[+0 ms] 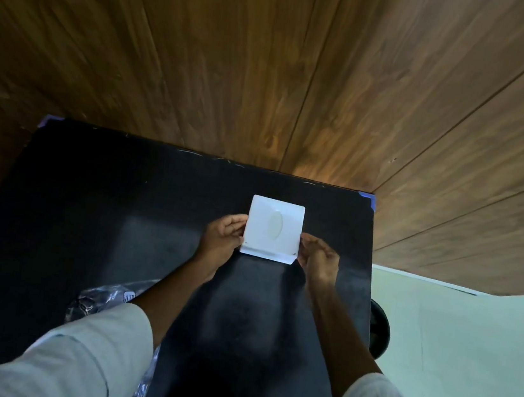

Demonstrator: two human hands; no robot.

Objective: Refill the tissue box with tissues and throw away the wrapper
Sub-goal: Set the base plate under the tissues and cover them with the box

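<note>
A white square tissue box [274,226] with an oval slot on top stands on the black table [102,210], near its far right part. My left hand [222,238] grips the box's near left edge. My right hand [319,257] grips its near right edge. A crumpled clear plastic wrapper [101,298] lies on the table to the near left, partly hidden under my left sleeve. No loose tissues show.
A wooden panelled wall [271,66] rises right behind the table's far edge. To the right lies a pale green floor [468,342], with a dark round object [378,330] next to the table's right edge.
</note>
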